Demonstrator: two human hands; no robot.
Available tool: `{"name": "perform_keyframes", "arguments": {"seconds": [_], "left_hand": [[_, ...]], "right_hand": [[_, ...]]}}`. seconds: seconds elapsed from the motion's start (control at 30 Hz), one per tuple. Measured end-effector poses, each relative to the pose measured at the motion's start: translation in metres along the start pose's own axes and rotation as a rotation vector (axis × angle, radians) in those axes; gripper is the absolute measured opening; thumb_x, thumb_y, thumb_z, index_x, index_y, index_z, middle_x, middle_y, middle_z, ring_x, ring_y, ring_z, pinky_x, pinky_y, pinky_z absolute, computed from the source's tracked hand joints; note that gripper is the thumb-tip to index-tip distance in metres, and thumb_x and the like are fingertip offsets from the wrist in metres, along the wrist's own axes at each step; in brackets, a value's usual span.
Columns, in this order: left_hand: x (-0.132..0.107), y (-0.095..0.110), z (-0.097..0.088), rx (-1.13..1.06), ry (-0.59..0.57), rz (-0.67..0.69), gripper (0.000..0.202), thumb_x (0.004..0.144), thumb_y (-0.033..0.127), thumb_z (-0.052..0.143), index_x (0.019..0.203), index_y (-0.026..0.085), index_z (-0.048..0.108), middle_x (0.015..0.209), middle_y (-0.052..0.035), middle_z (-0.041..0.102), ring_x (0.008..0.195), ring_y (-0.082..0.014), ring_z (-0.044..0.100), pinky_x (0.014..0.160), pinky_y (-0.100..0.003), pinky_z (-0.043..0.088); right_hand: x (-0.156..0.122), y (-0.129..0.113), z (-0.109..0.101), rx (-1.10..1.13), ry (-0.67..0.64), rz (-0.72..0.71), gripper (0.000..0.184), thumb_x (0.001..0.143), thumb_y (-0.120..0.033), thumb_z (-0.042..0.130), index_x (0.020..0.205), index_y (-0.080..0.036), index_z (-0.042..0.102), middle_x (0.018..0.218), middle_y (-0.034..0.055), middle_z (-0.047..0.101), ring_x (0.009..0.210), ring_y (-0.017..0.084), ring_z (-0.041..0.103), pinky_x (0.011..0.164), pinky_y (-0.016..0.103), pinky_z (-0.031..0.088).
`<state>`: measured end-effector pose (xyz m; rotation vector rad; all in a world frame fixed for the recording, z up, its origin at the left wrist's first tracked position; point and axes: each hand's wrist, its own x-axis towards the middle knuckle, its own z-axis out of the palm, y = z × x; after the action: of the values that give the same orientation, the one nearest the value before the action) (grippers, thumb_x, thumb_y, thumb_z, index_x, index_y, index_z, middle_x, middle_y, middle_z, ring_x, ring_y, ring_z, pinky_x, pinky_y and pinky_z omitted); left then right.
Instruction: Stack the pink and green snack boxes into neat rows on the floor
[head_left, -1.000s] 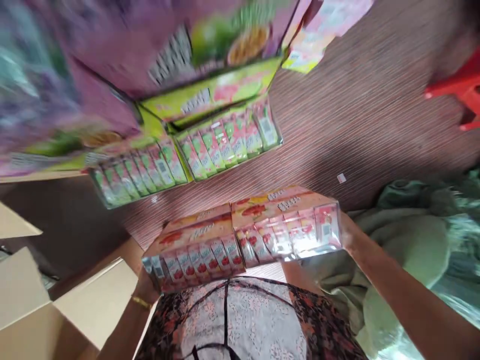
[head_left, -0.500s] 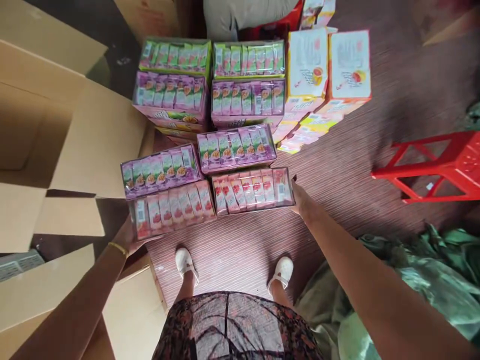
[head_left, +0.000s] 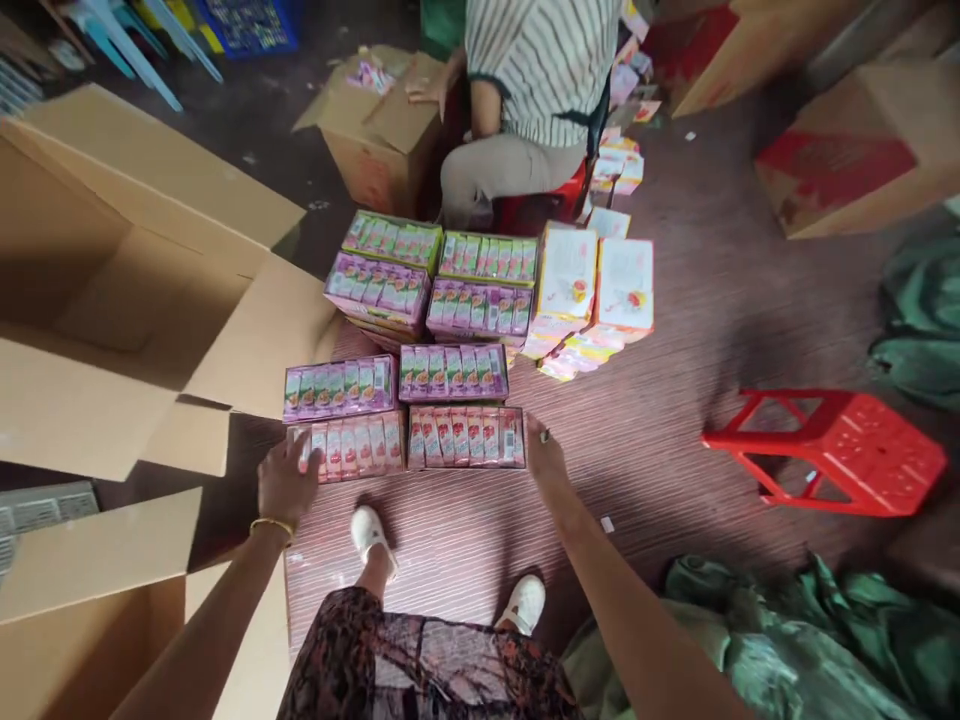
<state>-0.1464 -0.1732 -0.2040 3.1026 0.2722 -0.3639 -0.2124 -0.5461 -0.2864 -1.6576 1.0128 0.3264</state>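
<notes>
My left hand (head_left: pixel 289 480) lies with its fingers spread over the left end of a clear-topped pack of pink sachets (head_left: pixel 361 445). Against the right end of a second pink sachet pack (head_left: pixel 466 437) rests my right hand (head_left: pixel 545 458), its fingers stretched out and partly hidden by the box edge. Directly behind these sit two packs of purple sachets, a left one (head_left: pixel 339 388) and a right one (head_left: pixel 453 372). The four-sided group stands slightly uneven, the left side tilted a little.
Stacked purple and green packs (head_left: pixel 480 305) and white-topped boxes (head_left: pixel 568 270) stand beyond. A seated person (head_left: pixel 517 130) rests a hand near a carton (head_left: pixel 375 140). Open cartons (head_left: pixel 232 300) line my left. On the right are a red stool (head_left: pixel 862 450) and green sacks (head_left: pixel 810 640).
My view has tilted up and back, showing the seated person. My left hand has shifted from the pack's outer side onto its top corner; my right hand remains at the right end.
</notes>
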Motion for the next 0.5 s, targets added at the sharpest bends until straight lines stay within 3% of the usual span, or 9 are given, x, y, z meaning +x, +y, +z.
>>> {"name": "perform_keyframes", "arguments": {"seconds": [0.13, 0.27, 0.37, 0.5], "left_hand": [[0.052, 0.087, -0.008, 0.002, -0.071, 0.281, 0.049, 0.092, 0.045, 0.040, 0.134, 0.026, 0.056, 0.147, -0.0108, 0.040, 0.140, -0.0317, 0.028, 0.115, -0.049, 0.026], [0.121, 0.161, 0.003, 0.040, -0.261, 0.503, 0.051, 0.092, 0.045, 0.040, 0.138, 0.025, 0.051, 0.146, -0.0118, 0.041, 0.139, -0.0307, 0.029, 0.116, -0.047, 0.021], [0.150, 0.191, 0.023, 0.084, -0.423, 0.542, 0.051, 0.094, 0.043, 0.034, 0.137, 0.021, 0.051, 0.134, -0.0150, 0.052, 0.129, -0.0305, 0.043, 0.111, -0.049, 0.027], [0.167, 0.207, 0.050, 0.093, -0.623, 0.614, 0.051, 0.091, 0.051, 0.036, 0.129, 0.023, 0.057, 0.122, -0.0117, 0.063, 0.114, -0.0297, 0.057, 0.100, -0.046, 0.040]], "right_hand": [[-0.016, -0.018, -0.004, -0.182, -0.102, -0.037, 0.062, 0.087, -0.056, 0.029, 0.125, -0.019, 0.063, 0.110, 0.0082, 0.069, 0.108, 0.027, 0.060, 0.094, 0.038, 0.046], [-0.018, -0.020, -0.007, -0.276, -0.087, -0.019, 0.070, 0.082, -0.060, 0.028, 0.124, -0.016, 0.063, 0.122, 0.0108, 0.063, 0.119, 0.029, 0.054, 0.102, 0.042, 0.041], [-0.015, -0.020, -0.005, -0.245, -0.056, 0.006, 0.074, 0.080, -0.065, 0.030, 0.124, -0.015, 0.063, 0.127, 0.0113, 0.061, 0.126, 0.028, 0.050, 0.107, 0.041, 0.039], [0.009, -0.022, -0.001, -0.129, -0.020, 0.056, 0.073, 0.078, -0.067, 0.036, 0.125, -0.018, 0.062, 0.132, 0.0093, 0.058, 0.128, 0.026, 0.048, 0.111, 0.038, 0.034]]}}
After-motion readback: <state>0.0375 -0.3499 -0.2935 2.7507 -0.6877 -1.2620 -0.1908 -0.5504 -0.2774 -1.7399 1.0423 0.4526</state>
